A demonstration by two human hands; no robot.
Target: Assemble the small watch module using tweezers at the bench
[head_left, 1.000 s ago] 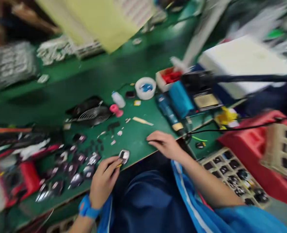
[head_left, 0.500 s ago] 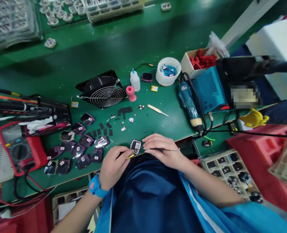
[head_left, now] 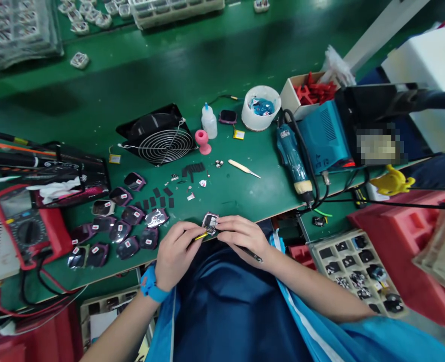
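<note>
My left hand (head_left: 177,254) pinches a small square watch case (head_left: 210,221) at the near edge of the green bench (head_left: 94,105), with a thin yellow strip sticking out beside its fingers. My right hand (head_left: 243,236) meets the case from the right and holds dark tweezers (head_left: 253,255) whose free end points back toward my lap. A blue band sits on my left wrist. Both hands hover just over the bench edge, above my blue apron.
Several dark watch screens (head_left: 120,226) lie left of my hands, with a red multimeter (head_left: 26,231) beyond. A black fan (head_left: 158,136), glue bottle (head_left: 209,120), white cup (head_left: 260,108), blue electric screwdriver (head_left: 294,161) and soldering station (head_left: 324,138) stand behind. A parts tray (head_left: 354,271) sits lower right.
The view swung and sharpened. My right hand closed in on the watch case and turned the tweezers from lying flat to pointing back at me. My left hand kept its hold.
</note>
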